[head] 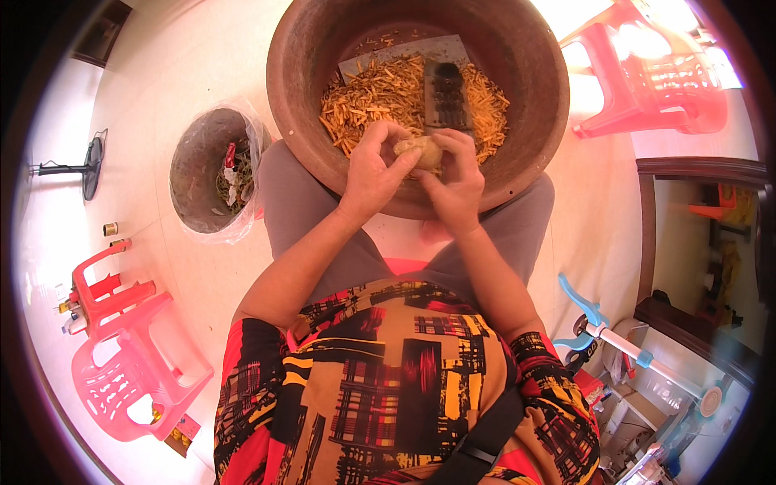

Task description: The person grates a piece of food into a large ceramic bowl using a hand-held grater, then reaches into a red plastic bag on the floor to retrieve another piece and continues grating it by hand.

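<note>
My left hand [379, 167] and my right hand [454, 182] hold a yellowish-brown lump [427, 153] between their fingertips. It looks like a root vegetable, though its exact kind cannot be told. Both hands are over the near side of a wide brown basin [536, 163], which rests between my knees. Long orange-yellow shreds [376, 100] cover much of its bottom. Just beyond my right hand lies a dark grater-like tool [447, 94], tilted on the shreds. Part of a flat grey board [397, 50] shows behind and under the heap.
Left of the basin stands a bin [197, 167] lined with clear plastic, holding plant scraps. A pink plastic chair [139, 370] is at the lower left, another pink chair [655, 73] at the upper right. A white pole with blue feet [624, 345] stands at the lower right.
</note>
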